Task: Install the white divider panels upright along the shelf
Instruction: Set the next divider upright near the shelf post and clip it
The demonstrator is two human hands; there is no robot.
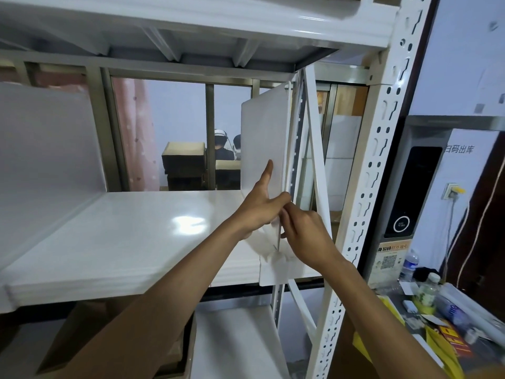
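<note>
We clasp the upright panel (263,138) by its near edge, left grip (259,209) and right grip (306,231) low; it rises above both.

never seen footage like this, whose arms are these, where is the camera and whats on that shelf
There is no machine here. A person wears one wide-angle camera on the head, so you look forward and down along their own bare arms. The left hand and the right hand both grip the near edge of a white divider panel. They hold it upright at the right end of a white shelf, beside the slotted post. Another white panel stands at the left. The shelf surface looks like flat white sheets, stacked.
</note>
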